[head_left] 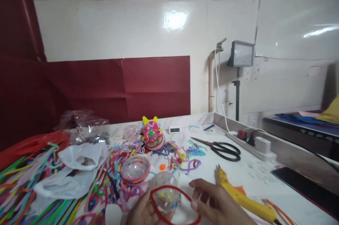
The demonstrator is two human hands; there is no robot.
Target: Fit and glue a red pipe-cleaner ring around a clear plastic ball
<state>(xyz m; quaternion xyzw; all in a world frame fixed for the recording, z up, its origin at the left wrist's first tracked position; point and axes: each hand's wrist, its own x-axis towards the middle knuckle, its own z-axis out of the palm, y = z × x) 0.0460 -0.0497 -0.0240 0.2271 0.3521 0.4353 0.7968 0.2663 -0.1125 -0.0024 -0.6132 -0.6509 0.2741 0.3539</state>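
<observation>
My left hand cups a clear ball with coloured bits inside, at the bottom middle of the view. A red pipe-cleaner loop runs around the ball. My right hand pinches the loop's right side between thumb and fingers. Just behind sits a clear half-ball rimmed in pink. A finished colourful animal-face ball with yellow ears stands farther back. A yellow glue gun lies right of my right hand.
Heaps of coloured pipe cleaners and white plastic bags cover the table's left. Black scissors lie to the right, near a power strip. A dark phone lies at the right edge. A small lamp on a stand rises behind.
</observation>
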